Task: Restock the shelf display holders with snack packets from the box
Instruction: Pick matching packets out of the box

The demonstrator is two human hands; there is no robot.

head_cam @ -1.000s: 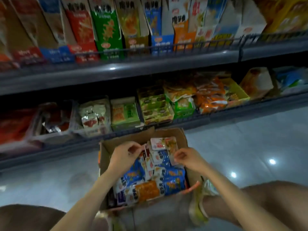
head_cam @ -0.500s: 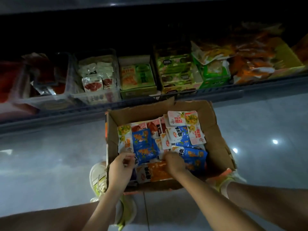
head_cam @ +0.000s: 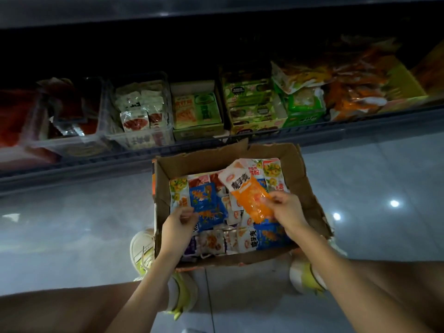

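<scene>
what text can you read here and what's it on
"魔芋爽": orange packet in the right hand.
"魔芋爽": near-right blue packet in the box.
Left blue packet in the left hand, other packets, holders: print too blurred to read.
</scene>
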